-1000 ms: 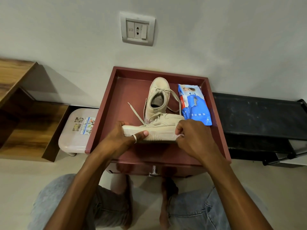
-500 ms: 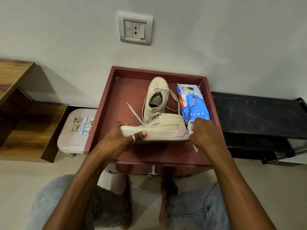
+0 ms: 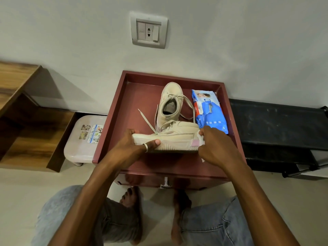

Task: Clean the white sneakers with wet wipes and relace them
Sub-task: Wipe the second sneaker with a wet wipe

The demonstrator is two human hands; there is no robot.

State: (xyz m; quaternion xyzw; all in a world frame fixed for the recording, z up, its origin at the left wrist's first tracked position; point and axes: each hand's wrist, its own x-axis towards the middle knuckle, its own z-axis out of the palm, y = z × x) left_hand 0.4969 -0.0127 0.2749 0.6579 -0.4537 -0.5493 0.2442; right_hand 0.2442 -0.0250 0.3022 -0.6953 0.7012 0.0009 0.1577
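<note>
One white sneaker lies sideways across the maroon drawer top, toe to the left, laces loose. My left hand grips its toe end, thumb on the sole edge. Against the heel, by a pink patch, my right hand holds a crumpled wet wipe. The second sneaker stands behind, toe pointing to the wall, partly laced. A blue pack of wet wipes lies to its right.
A small white plastic stool stands left of the drawer unit, wooden shelves further left. A black low rack is on the right. A wall socket sits above. My knees and bare feet are below the drawer's metal knob.
My right hand slid with the wipe from the middle of the sneaker's side to its heel and now presses there. The left hand kept its grip on the toe.
</note>
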